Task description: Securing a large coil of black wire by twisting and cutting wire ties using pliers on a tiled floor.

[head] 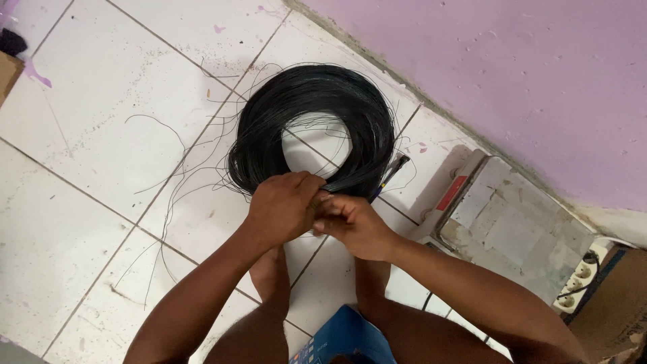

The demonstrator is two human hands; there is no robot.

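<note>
White tiled floor (pixel 87 135) — both hands (pixel 317 212) pinch the black wire coil (pixel 310 125).

The coil of wire (pixel 310 121) is black with a faint grey sheen, lying on white floor tiles (pixel 101 121) flecked with lilac paint. Beyond the coil, the wall (pixel 512 74) is lilac. Right of the coil, a white power strip (pixel 581 276) and brown cardboard box (pixel 617 307).

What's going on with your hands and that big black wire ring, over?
Left hand and right hand both pinching strands at the near edge of the black wire coil. Coil flat on white tile floor. Loose strands trailing left.
</note>
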